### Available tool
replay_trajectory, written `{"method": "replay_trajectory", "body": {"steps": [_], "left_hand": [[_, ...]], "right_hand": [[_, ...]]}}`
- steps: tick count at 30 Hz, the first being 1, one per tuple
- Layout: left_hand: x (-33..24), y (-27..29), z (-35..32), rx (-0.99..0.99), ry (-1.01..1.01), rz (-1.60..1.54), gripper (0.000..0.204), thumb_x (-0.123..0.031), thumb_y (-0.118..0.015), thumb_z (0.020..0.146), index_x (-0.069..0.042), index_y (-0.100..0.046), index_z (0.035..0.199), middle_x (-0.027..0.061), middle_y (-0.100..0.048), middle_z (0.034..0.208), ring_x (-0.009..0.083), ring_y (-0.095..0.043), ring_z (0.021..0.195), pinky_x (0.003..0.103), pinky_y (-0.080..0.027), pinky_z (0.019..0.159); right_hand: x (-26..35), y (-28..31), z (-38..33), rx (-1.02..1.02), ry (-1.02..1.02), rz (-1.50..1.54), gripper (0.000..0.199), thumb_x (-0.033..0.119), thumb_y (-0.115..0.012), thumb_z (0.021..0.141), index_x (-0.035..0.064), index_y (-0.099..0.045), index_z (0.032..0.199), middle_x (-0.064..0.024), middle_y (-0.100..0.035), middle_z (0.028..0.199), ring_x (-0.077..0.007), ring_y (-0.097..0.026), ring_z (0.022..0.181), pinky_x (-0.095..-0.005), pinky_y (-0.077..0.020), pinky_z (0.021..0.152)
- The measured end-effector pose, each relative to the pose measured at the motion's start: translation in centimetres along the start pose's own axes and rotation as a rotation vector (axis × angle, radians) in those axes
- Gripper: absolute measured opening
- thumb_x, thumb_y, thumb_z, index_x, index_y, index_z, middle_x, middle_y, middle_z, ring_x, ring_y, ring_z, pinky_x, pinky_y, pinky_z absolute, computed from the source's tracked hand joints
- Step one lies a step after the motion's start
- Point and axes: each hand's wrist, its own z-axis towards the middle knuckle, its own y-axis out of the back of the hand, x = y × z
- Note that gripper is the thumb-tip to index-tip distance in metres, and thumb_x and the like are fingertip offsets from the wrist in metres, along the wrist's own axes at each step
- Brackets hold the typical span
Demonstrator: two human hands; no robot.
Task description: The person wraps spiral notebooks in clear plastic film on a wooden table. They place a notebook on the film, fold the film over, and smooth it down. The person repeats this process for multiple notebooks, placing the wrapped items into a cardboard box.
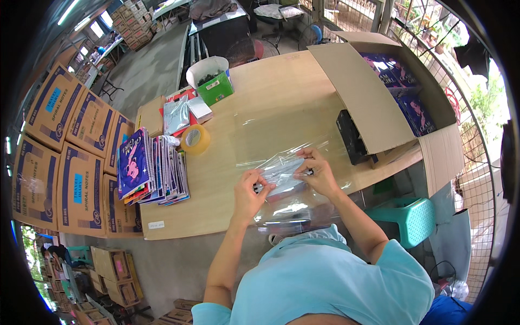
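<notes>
Clear plastic film point(292, 208) lies across the near edge of the table and hangs toward me. My left hand point(251, 194) pinches it from the left and my right hand point(318, 174) from the right, both with fingers closed. Between the hands a pale, bluish-white patch point(284, 179) shows through the plastic; I cannot make out what it is. Small dark bits show at the fingers of both hands, too small to name. To the left stands a stack of spiral notebooks point(134, 165) with purple covers, and a roll of yellow tape point(195, 139) lies behind it.
An open carton point(355, 100) with purple-covered packs point(414, 114) stands at the right beside a black object point(351, 136). A green box point(218, 88) sits at the back left. Stacked cartons point(78, 184) flank the table's left; a green stool point(409, 219) stands at the right.
</notes>
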Motion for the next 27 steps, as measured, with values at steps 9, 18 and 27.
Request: {"method": "replay_trajectory", "body": {"steps": [9,18,27], "left_hand": [[0.7,-1.8,0.7,-0.196,0.027,-0.061,0.024,-0.004,-0.082,0.067,-0.001,-0.058,0.066,0.0126,-0.066,0.08,0.0243,-0.065,0.073,0.033,-0.048,0.062],[3.8,-2.5,1.7,-0.165,0.454,-0.712,0.028,0.002,-0.08,0.068,-0.002,-0.062,0.089,0.0097,-0.067,0.085,0.0155,-0.063,0.082,0.03,-0.051,0.071],[4.6,-3.4,2.4,-0.164,0.244,-0.721,0.016,0.015,-0.069,0.067,0.0,-0.068,0.072,0.0084,-0.067,0.081,0.0163,-0.063,0.083,0.031,-0.051,0.083]], "right_hand": [[-1.1,-0.5,1.3,-0.039,-0.073,-0.039,0.015,0.0,-0.081,0.067,0.0038,-0.069,0.075,-0.0058,-0.05,0.106,-0.016,-0.053,0.09,-0.0281,-0.0461,0.076],[-2.9,-0.5,4.4,0.04,-0.434,0.212,0.021,-0.003,-0.08,0.063,0.0032,-0.07,0.08,-0.0051,-0.047,0.109,-0.0166,-0.052,0.09,-0.0282,-0.0473,0.08],[-3.6,0.4,7.0,0.244,-0.329,0.251,0.043,-0.005,-0.071,0.061,0.011,-0.074,0.1,-0.0084,-0.059,0.113,-0.0204,-0.056,0.107,-0.0345,-0.0476,0.089]]}}
